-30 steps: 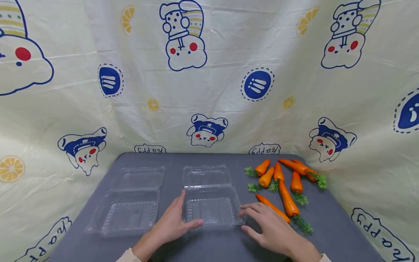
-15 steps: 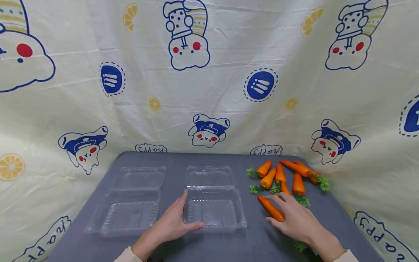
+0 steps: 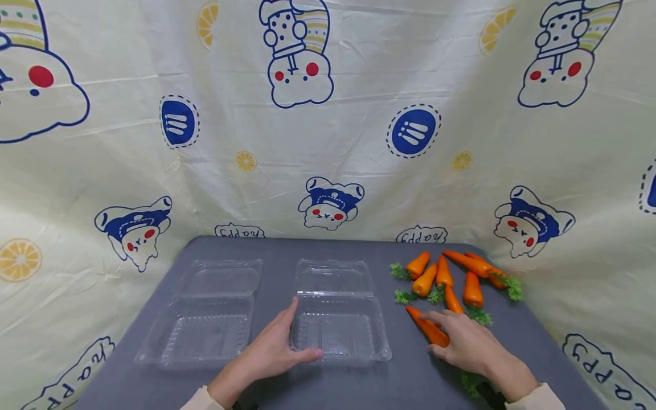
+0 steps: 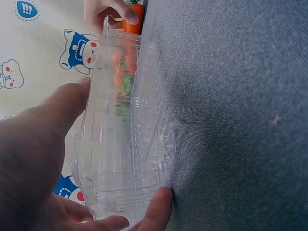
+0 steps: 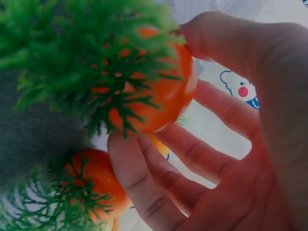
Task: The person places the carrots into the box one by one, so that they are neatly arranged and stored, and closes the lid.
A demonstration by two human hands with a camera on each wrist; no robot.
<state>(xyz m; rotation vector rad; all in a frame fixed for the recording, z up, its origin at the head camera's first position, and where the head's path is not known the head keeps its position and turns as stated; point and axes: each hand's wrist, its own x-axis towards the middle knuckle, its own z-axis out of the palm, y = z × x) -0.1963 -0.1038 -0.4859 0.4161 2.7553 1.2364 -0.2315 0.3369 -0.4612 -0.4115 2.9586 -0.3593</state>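
Observation:
In the head view, my right hand (image 3: 471,344) pinches an orange carrot (image 3: 425,327) with green leaves, which lies at the near side of the carrot pile. The right wrist view shows my thumb on one side of this carrot (image 5: 166,94) and my fingers on the other; its leaves (image 5: 82,53) hang toward the camera. My left hand (image 3: 271,350) rests at the left side of an open clear plastic container (image 3: 340,330), thumb and fingers spread. In the left wrist view, fingertips touch the container's wall (image 4: 113,159) near the tabletop.
A second clear plastic container (image 3: 205,333) stands open on the left of the grey table (image 3: 271,273). Several more carrots (image 3: 472,290) lie in a loose group at the right. A patterned cloth (image 3: 205,188) hangs behind the table.
My right hand has moved right, from the container's right edge to the near carrot, and its fingers have closed on it. My left hand has stayed beside the container.

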